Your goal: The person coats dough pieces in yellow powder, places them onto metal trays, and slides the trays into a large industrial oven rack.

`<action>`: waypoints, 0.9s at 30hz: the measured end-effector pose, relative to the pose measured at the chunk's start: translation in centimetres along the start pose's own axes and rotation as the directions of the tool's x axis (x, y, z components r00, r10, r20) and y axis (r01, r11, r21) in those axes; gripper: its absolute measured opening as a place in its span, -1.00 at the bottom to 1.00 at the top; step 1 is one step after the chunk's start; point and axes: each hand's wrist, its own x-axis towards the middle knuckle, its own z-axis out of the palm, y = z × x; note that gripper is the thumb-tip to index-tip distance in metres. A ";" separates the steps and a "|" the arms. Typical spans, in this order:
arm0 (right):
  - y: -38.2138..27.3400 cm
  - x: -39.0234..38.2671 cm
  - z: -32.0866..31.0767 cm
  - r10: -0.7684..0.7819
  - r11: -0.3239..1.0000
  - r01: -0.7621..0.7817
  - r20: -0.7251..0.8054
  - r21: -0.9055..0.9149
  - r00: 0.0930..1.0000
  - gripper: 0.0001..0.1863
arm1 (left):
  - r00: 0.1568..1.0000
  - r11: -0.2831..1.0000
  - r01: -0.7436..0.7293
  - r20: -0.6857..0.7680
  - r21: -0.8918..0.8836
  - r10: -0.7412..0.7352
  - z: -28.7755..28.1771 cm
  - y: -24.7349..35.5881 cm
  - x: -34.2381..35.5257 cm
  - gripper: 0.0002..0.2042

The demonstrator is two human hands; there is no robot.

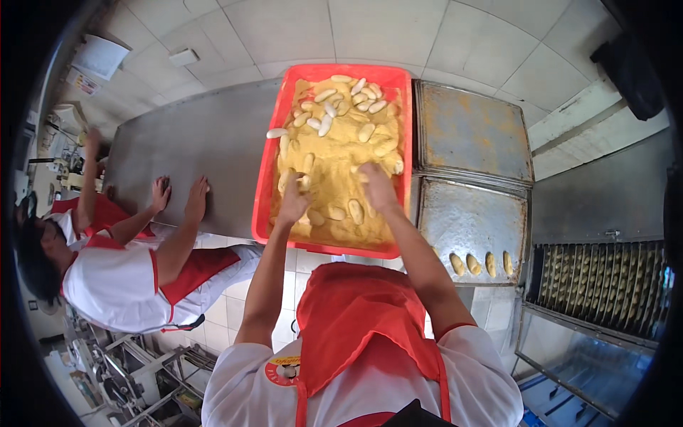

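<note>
Head view. Red plastic crate (pixel 265 186) sits on the steel table (pixel 192 149), filled with yellow crumb coating (pixel 341 153) and pale oblong dough pieces (pixel 334 107), most gathered at the far end.

Left hand (pixel 293 201) is down in the crumbs at the near left of the crate, fingers curled around a coated piece; grip detail is unclear.

Right hand (pixel 377 186) is over the crumbs near the crate's right wall, fingers bent downward; cannot tell whether it holds anything.

Right of the crate: two metal baking trays (pixel 473 132). The nearer tray (pixel 469 220) carries four coated pieces (pixel 481 264) in a row along its near edge.

At left, another person (pixel 114 285) in a red apron presses both palms flat on the table.
</note>
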 end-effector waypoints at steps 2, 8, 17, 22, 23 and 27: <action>-1.0 -0.4 0.0 0.202 0.976 -0.202 0.014 0.077 0.979 -0.79 | 0.864 0.853 -0.388 0.459 0.349 0.206 -0.9 -0.6 -0.7 -0.67; -2.2 -6.8 2.0 0.082 0.987 -0.087 -0.045 -0.133 0.996 -0.66 | 0.681 0.436 -0.724 0.652 0.534 0.334 0.7 -0.8 -0.2 -0.63; -3.3 -4.3 1.2 0.456 0.854 -0.440 -0.009 -0.277 0.890 -0.62 | 0.907 0.918 0.311 0.364 -0.247 -0.209 -2.6 1.4 0.8 -0.67; -7.6 -9.1 5.1 0.308 0.917 -0.289 0.027 -0.277 0.951 -0.62 | 0.895 0.882 0.374 0.360 -0.288 -0.262 -1.3 1.0 -0.4 -0.67; -7.2 -8.8 5.7 0.316 0.913 -0.300 0.013 -0.278 0.949 -0.62 | 0.902 0.891 0.355 0.354 -0.282 -0.248 -0.9 0.8 -0.5 -0.67; -5.4 -8.4 5.9 0.502 0.813 -0.444 0.068 -0.377 0.862 -0.56 | 0.925 0.889 0.300 0.334 -0.345 -0.182 2.0 2.8 -1.9 -0.73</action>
